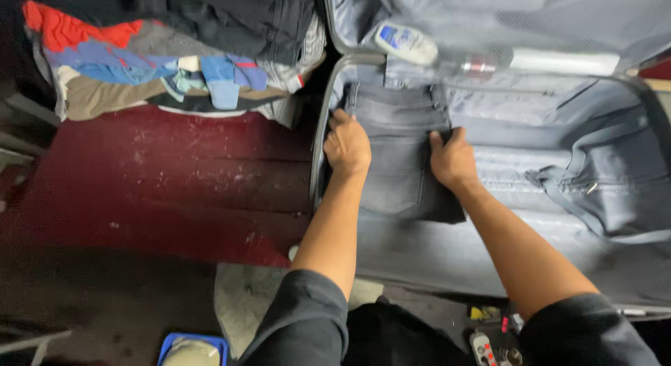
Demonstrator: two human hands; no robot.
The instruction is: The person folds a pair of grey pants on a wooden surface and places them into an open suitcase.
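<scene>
A folded pair of dark grey jeans (402, 156) lies in the left part of an open grey suitcase (489, 247). My left hand (347, 144) presses on the jeans' left edge, against the suitcase rim. My right hand (453, 158) grips the jeans' right edge, fingers curled over the fold. Both forearms reach in from the bottom of the view, in dark sleeves.
A pile of folded clothes (161, 58) in red, blue, brown and black lies on the dark red floor (175, 184) at the upper left. A white bottle (405, 43) and a pale tube (559, 60) rest behind mesh in the suitcase lid. Grey straps (594, 191) lie at the right. A blue-rimmed object (192, 350) sits bottom left.
</scene>
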